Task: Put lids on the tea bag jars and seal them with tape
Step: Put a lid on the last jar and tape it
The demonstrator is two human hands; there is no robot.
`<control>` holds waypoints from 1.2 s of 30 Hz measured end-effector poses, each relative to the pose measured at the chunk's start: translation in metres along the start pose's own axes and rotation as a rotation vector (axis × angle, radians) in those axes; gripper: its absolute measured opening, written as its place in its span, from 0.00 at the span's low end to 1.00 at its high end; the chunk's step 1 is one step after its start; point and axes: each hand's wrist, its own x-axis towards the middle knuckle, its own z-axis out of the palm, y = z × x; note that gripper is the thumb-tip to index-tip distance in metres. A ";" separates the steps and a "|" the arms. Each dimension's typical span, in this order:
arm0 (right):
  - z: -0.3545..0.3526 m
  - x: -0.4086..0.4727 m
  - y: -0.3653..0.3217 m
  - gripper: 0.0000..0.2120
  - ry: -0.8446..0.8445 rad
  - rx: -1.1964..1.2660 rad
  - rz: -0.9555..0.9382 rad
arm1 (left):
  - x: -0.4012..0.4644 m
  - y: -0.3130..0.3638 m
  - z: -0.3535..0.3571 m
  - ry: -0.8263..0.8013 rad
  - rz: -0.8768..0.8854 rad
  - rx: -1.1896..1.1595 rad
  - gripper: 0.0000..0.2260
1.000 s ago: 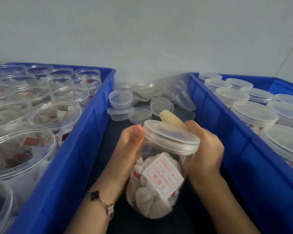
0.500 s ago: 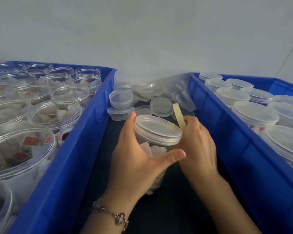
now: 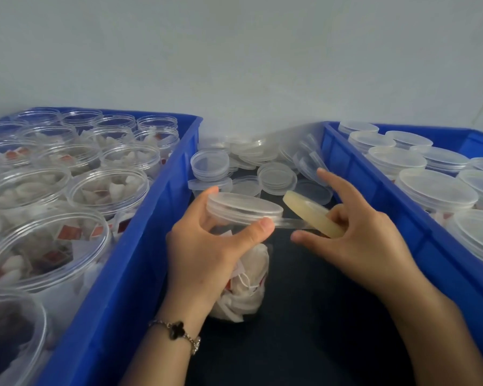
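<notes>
A clear jar of tea bags (image 3: 246,277) stands on the dark table between two blue crates, with a translucent lid (image 3: 243,208) on top. My left hand (image 3: 207,252) grips the jar just under the lid, and its thumb presses the end of a clear tape strip (image 3: 290,223) against the lid's rim. My right hand (image 3: 357,232) holds a yellowish tape roll (image 3: 310,211) to the right of the jar, with its index finger stretched out. The strip runs taut from the roll to the lid.
The left blue crate (image 3: 140,246) holds several open jars of tea bags (image 3: 109,190). The right blue crate (image 3: 374,190) holds several lidded jars (image 3: 435,190). A heap of loose lids (image 3: 265,168) lies behind the jar against the pale wall.
My right hand has drawn the roll away to the right, pulling out a strip of tape. My left thumb has moved onto the lid's rim and pins the tape end.
</notes>
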 end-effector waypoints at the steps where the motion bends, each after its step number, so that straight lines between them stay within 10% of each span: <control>1: -0.003 -0.001 0.000 0.48 -0.005 0.035 0.013 | 0.001 -0.001 -0.001 0.021 -0.015 -0.018 0.28; 7: -0.011 -0.007 0.001 0.41 -0.040 0.179 -0.042 | 0.005 0.003 -0.004 0.062 -0.064 -0.042 0.43; 11: -0.017 -0.007 0.002 0.36 -0.063 0.217 -0.076 | 0.006 0.009 -0.008 0.059 -0.126 -0.100 0.35; 17: -0.016 -0.005 0.009 0.29 -0.075 0.252 -0.064 | 0.003 0.010 -0.013 -0.377 -0.497 -0.293 0.25; 36: 0.009 0.006 0.022 0.17 -0.174 0.239 -0.111 | -0.006 0.007 0.001 -0.481 -0.285 -0.242 0.50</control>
